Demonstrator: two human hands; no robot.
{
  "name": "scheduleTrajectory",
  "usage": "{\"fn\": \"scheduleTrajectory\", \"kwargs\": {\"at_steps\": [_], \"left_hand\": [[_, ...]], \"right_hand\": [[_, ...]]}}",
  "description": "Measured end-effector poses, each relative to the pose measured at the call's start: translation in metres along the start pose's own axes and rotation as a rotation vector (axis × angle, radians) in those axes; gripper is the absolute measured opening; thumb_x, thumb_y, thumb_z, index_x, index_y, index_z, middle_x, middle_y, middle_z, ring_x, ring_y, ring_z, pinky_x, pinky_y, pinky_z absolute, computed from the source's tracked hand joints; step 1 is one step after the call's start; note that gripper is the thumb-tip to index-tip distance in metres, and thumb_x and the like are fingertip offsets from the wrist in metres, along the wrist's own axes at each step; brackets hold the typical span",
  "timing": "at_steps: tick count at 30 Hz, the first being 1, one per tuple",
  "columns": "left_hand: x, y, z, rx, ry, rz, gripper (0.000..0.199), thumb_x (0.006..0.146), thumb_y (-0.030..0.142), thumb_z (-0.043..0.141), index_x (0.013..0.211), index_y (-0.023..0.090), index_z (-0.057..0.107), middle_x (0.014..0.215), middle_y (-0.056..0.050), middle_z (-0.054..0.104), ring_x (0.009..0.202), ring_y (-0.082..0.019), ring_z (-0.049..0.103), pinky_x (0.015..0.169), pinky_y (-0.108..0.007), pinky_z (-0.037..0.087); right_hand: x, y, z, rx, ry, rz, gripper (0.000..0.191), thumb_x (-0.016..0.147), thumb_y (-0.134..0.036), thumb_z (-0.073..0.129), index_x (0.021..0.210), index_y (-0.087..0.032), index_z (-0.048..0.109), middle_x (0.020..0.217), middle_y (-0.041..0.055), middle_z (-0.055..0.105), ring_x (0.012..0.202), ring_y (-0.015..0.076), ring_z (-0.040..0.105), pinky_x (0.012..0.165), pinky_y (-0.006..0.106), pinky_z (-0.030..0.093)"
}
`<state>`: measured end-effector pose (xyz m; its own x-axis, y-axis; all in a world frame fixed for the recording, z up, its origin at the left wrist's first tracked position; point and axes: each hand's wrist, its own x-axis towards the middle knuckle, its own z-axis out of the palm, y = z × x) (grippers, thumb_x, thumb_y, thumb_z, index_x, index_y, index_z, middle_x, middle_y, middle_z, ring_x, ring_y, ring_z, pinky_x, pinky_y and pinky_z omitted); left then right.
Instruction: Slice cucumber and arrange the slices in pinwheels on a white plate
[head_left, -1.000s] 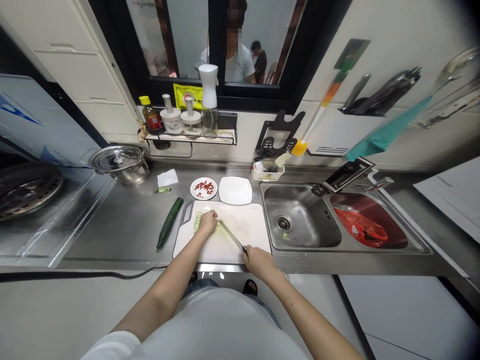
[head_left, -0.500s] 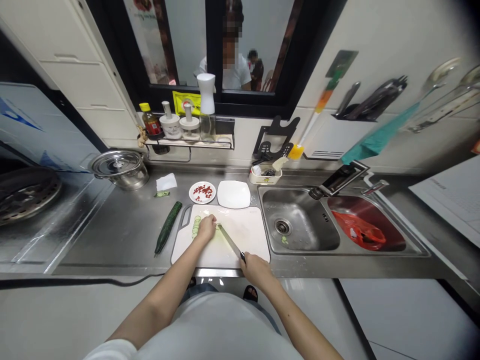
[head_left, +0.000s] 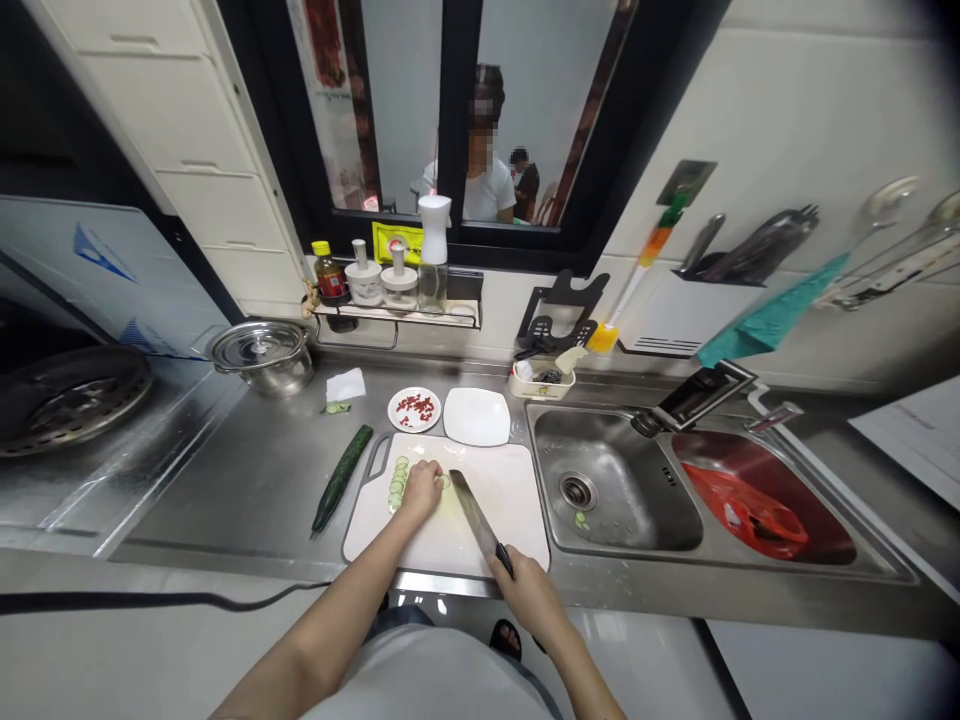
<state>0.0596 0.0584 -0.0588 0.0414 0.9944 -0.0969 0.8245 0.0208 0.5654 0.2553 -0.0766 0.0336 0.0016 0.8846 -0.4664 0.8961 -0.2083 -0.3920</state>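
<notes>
You are standing in a kitchen: a metal counter [head_left: 225, 470] is running along the wall before you, with a double-basin sink [head_left: 615, 475] and its faucet [head_left: 694, 400] on the right. A lidded pot [head_left: 262, 355] is sitting on the left, and a narrow rack [head_left: 397, 312] is holding bottles and jars under the window [head_left: 457, 110]. Above the sink, a wall holder [head_left: 690, 305] is storing utensils, and a white cutting board [head_left: 487, 500] is lying in front of you.

Indoor light, mod. bright; glare on steel counter [head_left: 217, 470]; wide-angle distortion, dark R corners.
</notes>
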Motion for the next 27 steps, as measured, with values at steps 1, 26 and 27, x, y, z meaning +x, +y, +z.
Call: {"fn": "scheduleTrajectory", "kwargs": {"at_steps": [1, 26, 27], "left_hand": [[0.000, 0.001, -0.001, 0.001, 0.002, -0.007, 0.011, 0.081, 0.012, 0.056, 0.090, 0.016, 0.062, 0.095, -0.008, 0.063, 0.095, -0.020, 0.056, 0.084, -0.029, 0.039], [-0.078, -0.027, -0.047, -0.400, 0.019, -0.299, 0.011, 0.075, 0.027, 0.066, 0.071, 0.019, 0.060, 0.065, 0.004, 0.062, 0.064, -0.011, 0.058, 0.060, -0.020, 0.040], [-0.079, -0.032, -0.049, -0.384, 0.037, -0.306, 0.011, 0.075, 0.027, 0.066, 0.071, 0.019, 0.060, 0.065, 0.004, 0.062, 0.064, -0.011, 0.058, 0.059, -0.020, 0.039]], "right_hand": [[0.001, 0.002, 0.001, 0.021, 0.013, 0.002, 0.038, 0.098, -0.040, 0.034, 0.107, -0.017, 0.063, 0.097, 0.0100, 0.072, 0.093, 0.0201, 0.065, 0.069, 0.023, 0.038], [0.026, 0.049, -0.004, 0.401, 0.233, 0.210, 0.051, 0.088, -0.056, 0.040, 0.108, -0.014, 0.061, 0.070, 0.0073, 0.068, 0.069, 0.0217, 0.067, 0.059, 0.025, 0.045], [0.026, 0.050, -0.004, 0.415, 0.236, 0.218, 0.053, 0.088, -0.056, 0.039, 0.109, -0.013, 0.061, 0.070, 0.0078, 0.068, 0.070, 0.0218, 0.067, 0.059, 0.025, 0.045]]}}
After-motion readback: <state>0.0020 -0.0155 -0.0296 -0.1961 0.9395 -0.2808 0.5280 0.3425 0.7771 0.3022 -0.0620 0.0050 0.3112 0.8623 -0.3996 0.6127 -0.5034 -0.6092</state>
